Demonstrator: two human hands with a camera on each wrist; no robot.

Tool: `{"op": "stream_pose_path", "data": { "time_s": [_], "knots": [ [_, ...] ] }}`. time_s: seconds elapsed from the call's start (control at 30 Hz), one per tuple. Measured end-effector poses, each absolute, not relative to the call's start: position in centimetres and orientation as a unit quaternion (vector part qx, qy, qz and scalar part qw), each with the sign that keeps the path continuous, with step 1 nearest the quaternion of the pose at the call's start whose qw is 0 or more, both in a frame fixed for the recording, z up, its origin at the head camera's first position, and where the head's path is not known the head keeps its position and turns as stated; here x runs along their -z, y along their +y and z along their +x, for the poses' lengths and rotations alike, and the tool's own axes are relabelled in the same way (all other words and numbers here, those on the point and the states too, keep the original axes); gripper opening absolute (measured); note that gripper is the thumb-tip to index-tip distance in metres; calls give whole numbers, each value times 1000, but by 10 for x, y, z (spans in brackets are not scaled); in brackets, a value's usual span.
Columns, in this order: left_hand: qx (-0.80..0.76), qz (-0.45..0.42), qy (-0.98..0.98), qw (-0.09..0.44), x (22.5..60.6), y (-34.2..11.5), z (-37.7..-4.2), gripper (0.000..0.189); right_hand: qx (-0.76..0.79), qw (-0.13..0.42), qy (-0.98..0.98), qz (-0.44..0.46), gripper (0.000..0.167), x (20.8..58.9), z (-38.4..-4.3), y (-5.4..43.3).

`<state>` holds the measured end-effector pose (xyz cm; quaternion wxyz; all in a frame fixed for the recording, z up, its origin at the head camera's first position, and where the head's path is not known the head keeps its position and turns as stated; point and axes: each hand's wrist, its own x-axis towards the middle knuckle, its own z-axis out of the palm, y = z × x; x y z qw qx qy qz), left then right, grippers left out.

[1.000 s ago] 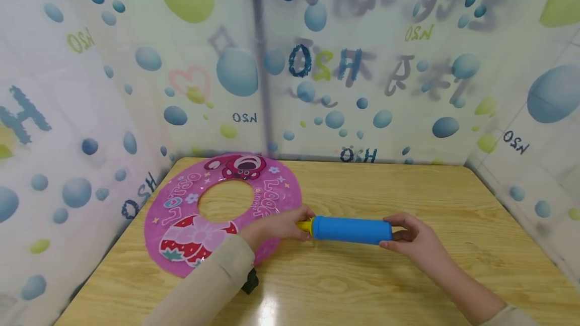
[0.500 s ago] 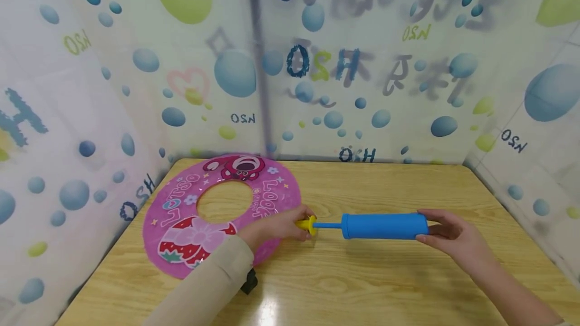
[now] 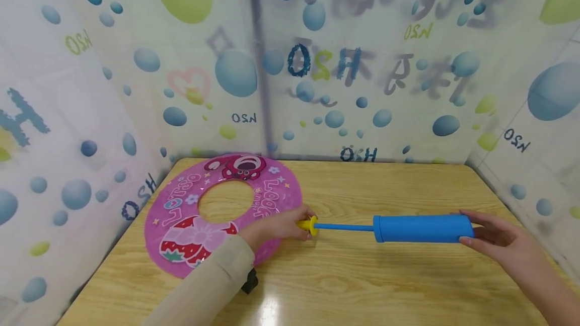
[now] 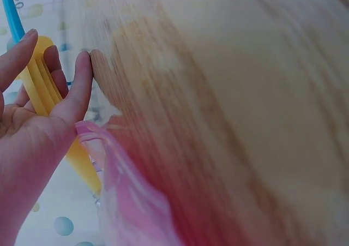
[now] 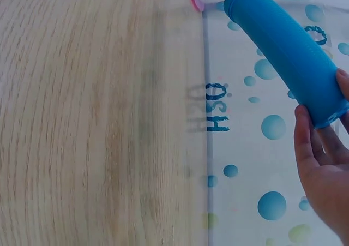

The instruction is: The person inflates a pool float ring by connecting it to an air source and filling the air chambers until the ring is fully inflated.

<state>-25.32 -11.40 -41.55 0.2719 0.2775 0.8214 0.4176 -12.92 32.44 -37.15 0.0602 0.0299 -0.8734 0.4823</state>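
Note:
A blue hand pump [image 3: 421, 228] is stretched out above the table, its thin blue rod [image 3: 346, 227] showing between the barrel and a yellow end piece [image 3: 309, 225]. My left hand [image 3: 285, 223] grips that yellow piece by the ring's right edge. In the left wrist view the yellow piece [image 4: 82, 167] tapers down to a clear bit beside the pink plastic; whether it sits inside a valve I cannot tell. My right hand [image 3: 503, 240] pinches the far end of the barrel between thumb and fingers. The flat pink swim ring [image 3: 158, 215] lies under my left forearm.
The wooden table [image 3: 385, 286] extends right and toward me. Patterned curtains [image 3: 385, 64] with bubbles and lettering stand along its back and sides. A small black object [image 3: 250, 281] shows beneath my left sleeve.
My right hand has drawn the blue barrel rightward, and more and more rod has come out. The left hand and the swim ring have stayed in place.

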Motion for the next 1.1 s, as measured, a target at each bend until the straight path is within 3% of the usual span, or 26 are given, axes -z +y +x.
{"op": "stream_pose_path", "data": {
  "time_s": [0.13,0.4,0.7,1.1],
  "knots": [
    [-419,279,820,273,416,-114,-253,42,-473,65,-878,29,53,372,-130,324],
    [-420,284,820,266,414,-113,-252,40,-521,6,-852,42,45,371,-136,300],
    [-420,284,821,262,415,-112,-252,39,-512,-8,-858,43,55,373,-149,258],
    [-425,289,817,261,417,-114,-252,42,-540,-38,-839,62,54,382,-164,212]
  ]
}}
